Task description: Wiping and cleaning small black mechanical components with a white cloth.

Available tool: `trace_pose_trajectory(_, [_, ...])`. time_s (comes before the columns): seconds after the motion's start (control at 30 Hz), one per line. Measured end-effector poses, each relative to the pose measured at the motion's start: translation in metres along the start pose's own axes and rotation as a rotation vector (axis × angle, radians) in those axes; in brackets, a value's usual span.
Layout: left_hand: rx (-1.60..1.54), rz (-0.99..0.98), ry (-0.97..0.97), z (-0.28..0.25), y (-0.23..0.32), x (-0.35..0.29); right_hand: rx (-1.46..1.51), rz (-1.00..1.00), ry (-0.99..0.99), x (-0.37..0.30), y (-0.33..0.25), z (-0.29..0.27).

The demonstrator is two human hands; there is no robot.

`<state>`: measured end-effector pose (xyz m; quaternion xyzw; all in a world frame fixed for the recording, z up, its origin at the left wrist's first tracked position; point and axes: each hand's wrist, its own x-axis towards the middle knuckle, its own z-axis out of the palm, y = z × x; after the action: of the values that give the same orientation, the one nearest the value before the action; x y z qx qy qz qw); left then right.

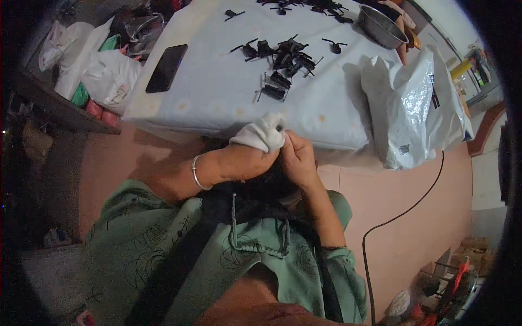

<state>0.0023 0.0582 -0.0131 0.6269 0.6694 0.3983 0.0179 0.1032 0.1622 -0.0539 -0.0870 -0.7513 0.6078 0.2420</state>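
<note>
My left hand (253,162) is closed on a bunched white cloth (260,134) just off the table's near edge. A small dark thing (279,128) shows in a fold of the cloth; its kind is too small to make out. Right beside it my right hand (300,161) is closed, thumb and fingertips pinched at the cloth's right side, where what they hold is hidden. Beyond my hands, a loose pile of small black parts (291,56) with thin wire-like legs lies on the table. Two ribbed black parts (273,92) lie nearest to me.
The table has a white cover (212,103). On its left lies a dark phone (166,68). More black parts (321,6) and a metal bowl (382,27) are at the far side, near another person's arm (402,51). A white plastic bag (402,108) hangs over the right edge; a black cable (399,217) crosses the floor.
</note>
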Motion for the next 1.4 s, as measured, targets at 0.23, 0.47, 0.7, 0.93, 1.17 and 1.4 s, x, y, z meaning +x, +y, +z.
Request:
trace_pose_trajectory(0.23, [0.188, -0.200, -0.260, -0.028, 0.004, 0.013, 0.116, 0.179, -0.028, 0.005, -0.004, -0.035])
trace_pose_trajectory(0.47, [0.297, 0.060, -0.084, -0.021, -0.089, 0.060, 0.072, 0.117, -0.020, 0.008, 0.006, -0.023])
trace_pose_trajectory(0.7, [0.177, -0.167, -0.138, -0.016, -0.053, 0.050, -0.208, -0.112, 0.188, 0.008, -0.006, -0.004])
trace_pose_trajectory(0.93, [-0.066, -0.064, 0.113, -0.006, -0.023, 0.019, -0.366, -0.342, 0.298, 0.008, -0.009, 0.006])
trace_pose_trajectory(1.17, [-0.588, -0.473, -0.140, -0.004, -0.011, 0.004, -0.250, -0.150, 0.351, 0.011, -0.011, -0.006])
trace_pose_trajectory(1.4, [-0.244, -0.254, 0.073, 0.000, 0.000, 0.007, -0.078, -0.028, 0.050, 0.006, -0.007, -0.011])
